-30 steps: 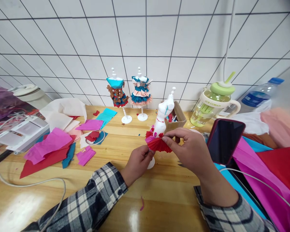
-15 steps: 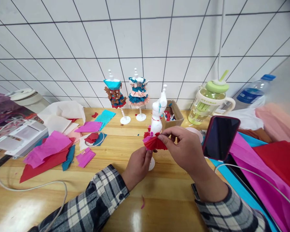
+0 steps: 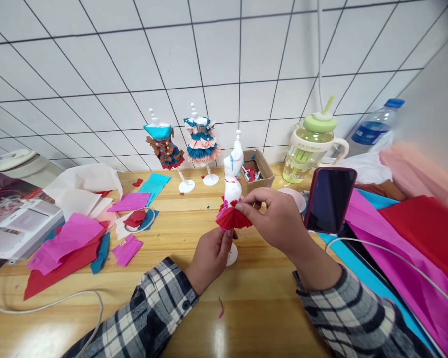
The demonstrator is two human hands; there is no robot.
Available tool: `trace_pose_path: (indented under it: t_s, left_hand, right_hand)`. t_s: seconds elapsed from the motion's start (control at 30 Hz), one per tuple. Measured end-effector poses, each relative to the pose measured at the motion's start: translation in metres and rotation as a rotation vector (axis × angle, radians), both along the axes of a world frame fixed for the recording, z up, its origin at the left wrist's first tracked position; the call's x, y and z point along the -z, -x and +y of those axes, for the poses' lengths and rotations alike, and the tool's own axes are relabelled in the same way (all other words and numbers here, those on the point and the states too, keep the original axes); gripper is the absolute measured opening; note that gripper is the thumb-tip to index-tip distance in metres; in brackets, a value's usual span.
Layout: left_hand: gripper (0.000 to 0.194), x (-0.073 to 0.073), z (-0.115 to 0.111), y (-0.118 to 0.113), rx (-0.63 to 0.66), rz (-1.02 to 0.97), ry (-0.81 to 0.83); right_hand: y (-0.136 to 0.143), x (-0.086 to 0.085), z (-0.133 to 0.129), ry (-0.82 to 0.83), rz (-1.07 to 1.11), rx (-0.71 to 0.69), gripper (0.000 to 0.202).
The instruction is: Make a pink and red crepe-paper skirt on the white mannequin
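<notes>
A small white mannequin [image 3: 233,191] tilts slightly in front of me, its lower part ringed with a pleated red paper skirt [image 3: 234,219] and bits of magenta. My left hand [image 3: 211,253] is closed around the mannequin's stand just below the skirt; the round white base [image 3: 232,254] shows beside the fingers. With thumb and index finger, my right hand [image 3: 276,216] pinches the skirt's upper right edge. Behind stand two dressed mannequins, one in blue and brown [image 3: 164,144], the other in teal and peach ruffles [image 3: 202,141].
A cardboard box [image 3: 259,174] of scraps sits behind the mannequin. To the right are a green-lidded cup [image 3: 308,149], a phone [image 3: 330,199], a water bottle [image 3: 375,127] and coloured paper sheets [image 3: 421,238]. Paper pieces [image 3: 67,238] and a white device [image 3: 26,228] lie left.
The view has shifted, so the scene sits a little further left. Both hands keep their hold, and the red skirt now fans out more evenly toward me.
</notes>
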State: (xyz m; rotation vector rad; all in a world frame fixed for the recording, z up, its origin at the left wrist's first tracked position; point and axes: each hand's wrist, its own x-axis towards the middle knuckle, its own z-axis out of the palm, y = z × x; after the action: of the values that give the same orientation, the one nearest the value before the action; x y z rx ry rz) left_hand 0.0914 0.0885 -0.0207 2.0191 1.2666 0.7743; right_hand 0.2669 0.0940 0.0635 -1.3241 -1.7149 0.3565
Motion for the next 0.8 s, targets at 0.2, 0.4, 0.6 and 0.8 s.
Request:
trace_pose_path:
  t_s: [0.2,0.4,0.6,0.8]
  left_hand:
    - [0.042,0.001,0.0,-0.003,0.008,-0.093,0.074]
    - [0.047,0.01,0.003,-0.002,0.034,-0.448,0.195]
    - [0.047,0.014,0.007,0.002,-0.056,-0.485,0.173]
    - [0.047,0.012,0.008,0.0,-0.088,-0.32,0.138]
  right_hand:
    - [0.003,0.003,0.003,-0.005,0.053,-0.028,0.013]
    - [0.008,0.001,0.001,0.004,0.248,-0.143,0.006]
    - [0.012,-0.004,-0.007,-0.199,0.251,-0.063,0.002]
    - [0.013,-0.006,-0.008,-0.188,0.226,-0.073,0.003]
